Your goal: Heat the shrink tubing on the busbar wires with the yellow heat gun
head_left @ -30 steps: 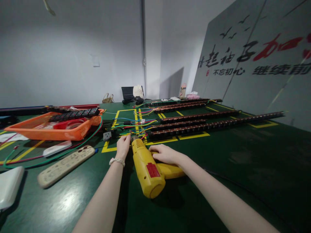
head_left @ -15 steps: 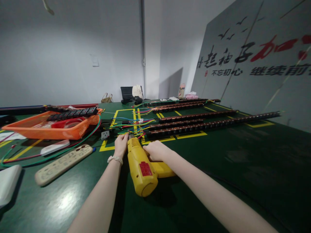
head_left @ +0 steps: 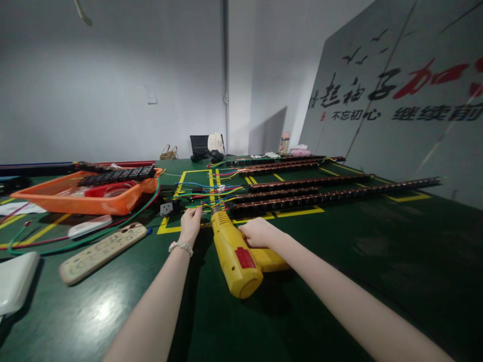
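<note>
My right hand (head_left: 258,232) is wrapped round the handle of a yellow heat gun (head_left: 236,256), whose nozzle points away from me toward coloured wires (head_left: 222,190). Just left of the nozzle, my left hand (head_left: 191,221) is closed at the near wire ends; what its fingertips pinch is too small to make out. The wires come from the left ends of long dark strips (head_left: 339,195) with copper-coloured lines, lying on the green table (head_left: 324,251).
An orange basket (head_left: 79,203) with black parts stands at the left. Nearer lie a beige power strip (head_left: 103,253), a white box (head_left: 17,281) and loose green and red wires. A grey socket block (head_left: 166,208) is beside the wires.
The heat gun and my right hand have shifted right, leaving a wider gap between the nozzle and my left hand. The camera view has shifted slightly.
</note>
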Action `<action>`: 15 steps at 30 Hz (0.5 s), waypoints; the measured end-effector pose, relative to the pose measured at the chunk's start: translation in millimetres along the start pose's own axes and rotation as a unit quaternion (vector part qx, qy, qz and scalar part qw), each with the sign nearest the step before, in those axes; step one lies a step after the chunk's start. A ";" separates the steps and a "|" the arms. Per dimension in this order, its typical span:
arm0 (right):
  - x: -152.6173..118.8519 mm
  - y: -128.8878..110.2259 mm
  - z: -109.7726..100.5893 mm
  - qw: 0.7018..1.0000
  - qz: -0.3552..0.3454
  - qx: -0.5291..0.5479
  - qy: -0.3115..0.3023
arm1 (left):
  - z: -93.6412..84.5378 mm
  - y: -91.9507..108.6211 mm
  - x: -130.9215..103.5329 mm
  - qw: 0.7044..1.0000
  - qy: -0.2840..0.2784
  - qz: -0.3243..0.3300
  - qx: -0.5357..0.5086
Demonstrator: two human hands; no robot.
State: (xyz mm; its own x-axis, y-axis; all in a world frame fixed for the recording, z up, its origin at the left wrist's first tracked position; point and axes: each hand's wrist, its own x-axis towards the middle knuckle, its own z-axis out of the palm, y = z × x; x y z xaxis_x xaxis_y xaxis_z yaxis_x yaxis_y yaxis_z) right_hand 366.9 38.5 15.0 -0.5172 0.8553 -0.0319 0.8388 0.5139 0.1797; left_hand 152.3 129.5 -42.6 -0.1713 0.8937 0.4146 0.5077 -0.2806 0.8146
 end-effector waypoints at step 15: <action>-13.5 3.9 -6.6 0.999 0.039 -0.017 0.032 | 0.0 -0.3 -2.5 1.000 -0.024 -0.016 -0.008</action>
State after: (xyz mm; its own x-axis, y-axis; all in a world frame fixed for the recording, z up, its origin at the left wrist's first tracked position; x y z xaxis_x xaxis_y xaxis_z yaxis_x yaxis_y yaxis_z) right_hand 376.0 28.5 22.7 -0.4619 0.8857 0.0461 0.8709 0.4431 0.2126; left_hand 152.5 127.4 -43.9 -0.1468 0.9182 0.3679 0.4891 -0.2559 0.8339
